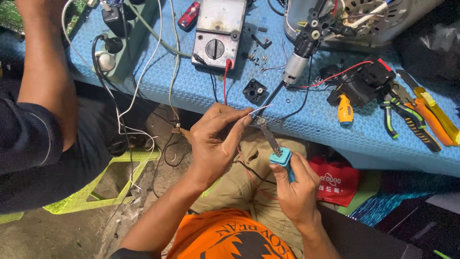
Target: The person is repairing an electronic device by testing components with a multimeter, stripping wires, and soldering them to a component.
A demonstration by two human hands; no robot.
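My left hand [215,139] pinches a thin silvery solder wire [261,110] between thumb and fingers, just off the front edge of the blue mat. My right hand [297,189] grips the blue handle of a soldering iron [274,144], held upright with its metal tip pointing up to the wire end. Thin black and red wires [297,103] run from that spot back to a small grey motor assembly [298,60] lying on the mat.
On the blue foam mat [191,81] lie a grey analogue multimeter [216,32], a small black square part [254,90], pliers [405,117], a yellow-handled cutter [433,117] and a yellow-handled tool [345,110]. A power strip [120,43] stands at left. Another person's arm [45,72] reaches in at the left.
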